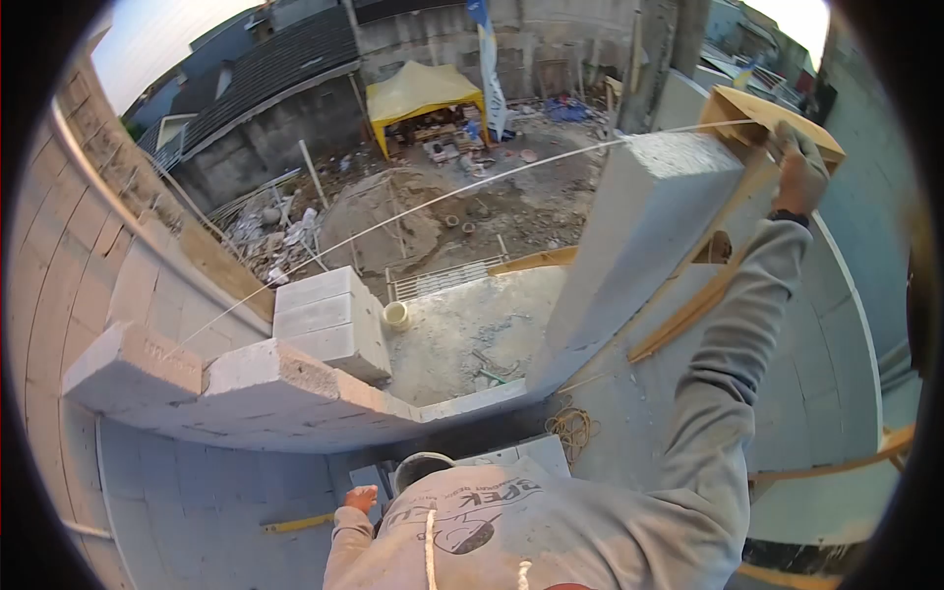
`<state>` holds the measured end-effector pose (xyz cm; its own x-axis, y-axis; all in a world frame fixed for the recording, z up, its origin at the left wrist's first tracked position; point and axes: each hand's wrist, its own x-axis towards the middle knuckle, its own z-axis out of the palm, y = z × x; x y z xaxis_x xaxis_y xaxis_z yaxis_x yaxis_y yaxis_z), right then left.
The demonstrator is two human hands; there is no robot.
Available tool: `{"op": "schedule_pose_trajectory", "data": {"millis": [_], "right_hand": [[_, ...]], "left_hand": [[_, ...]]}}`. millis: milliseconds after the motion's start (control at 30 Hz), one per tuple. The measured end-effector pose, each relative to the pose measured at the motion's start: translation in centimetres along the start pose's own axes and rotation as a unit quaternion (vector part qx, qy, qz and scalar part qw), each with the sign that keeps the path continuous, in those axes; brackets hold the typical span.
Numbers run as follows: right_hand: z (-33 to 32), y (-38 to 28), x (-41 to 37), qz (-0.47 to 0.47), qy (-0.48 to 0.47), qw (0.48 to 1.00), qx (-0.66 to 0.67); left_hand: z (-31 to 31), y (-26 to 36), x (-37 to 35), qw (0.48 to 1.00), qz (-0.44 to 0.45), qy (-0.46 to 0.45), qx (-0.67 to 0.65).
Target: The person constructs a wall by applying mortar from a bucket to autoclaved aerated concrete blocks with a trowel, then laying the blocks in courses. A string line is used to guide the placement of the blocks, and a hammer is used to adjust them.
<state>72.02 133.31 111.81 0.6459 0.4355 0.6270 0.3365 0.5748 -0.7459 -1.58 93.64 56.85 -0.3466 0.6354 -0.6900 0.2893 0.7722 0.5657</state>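
At the upper right my right hand (798, 169) is raised, its fingers closed at the edge of a wooden board (782, 116) beside the top of a tall white block column (654, 211). A taut white string (462, 189) runs from that board down left to the block wall (265, 369). What exactly the fingers grip is too small to tell. Low in the view my left hand (361, 499) hangs near my body with its fingers curled, and nothing can be made out in it. A dark-rimmed bucket (423, 464) is just right of it.
Stacked white blocks (320, 315) and a pale cup (395, 315) stand beyond the wall. A yellow level (298, 524) lies at lower left, a coiled cord (572, 430) near the column's foot. A yellow canopy (425, 93) stands in the yard below.
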Motion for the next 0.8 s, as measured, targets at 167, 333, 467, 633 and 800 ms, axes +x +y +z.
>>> {"op": "schedule_pose_trajectory", "data": {"millis": [167,333,467,633,800], "right_hand": [[1.4,-2.5,-2.1,-0.030,0.023,0.999,0.014],[1.5,-3.1,-2.5,-0.018,0.030,0.999,0.013],[1.6,-3.2,-2.2,-0.023,0.030,0.999,-0.005],[1.7,-3.2,-2.0,-0.025,0.028,0.999,-0.028],[1.9,-3.0,-1.9,-0.027,0.035,0.998,-0.047]], "left_hand": [[-1.1,7.2,-4.2,0.995,0.012,-0.059,0.078],[-0.9,4.1,0.5,0.999,-0.005,-0.038,-0.008],[-0.1,4.2,0.7,0.999,0.022,-0.013,-0.033],[-0.2,3.3,1.0,0.998,0.008,-0.064,0.028],[-0.4,4.7,-0.2,0.994,0.031,-0.070,0.083]]}}
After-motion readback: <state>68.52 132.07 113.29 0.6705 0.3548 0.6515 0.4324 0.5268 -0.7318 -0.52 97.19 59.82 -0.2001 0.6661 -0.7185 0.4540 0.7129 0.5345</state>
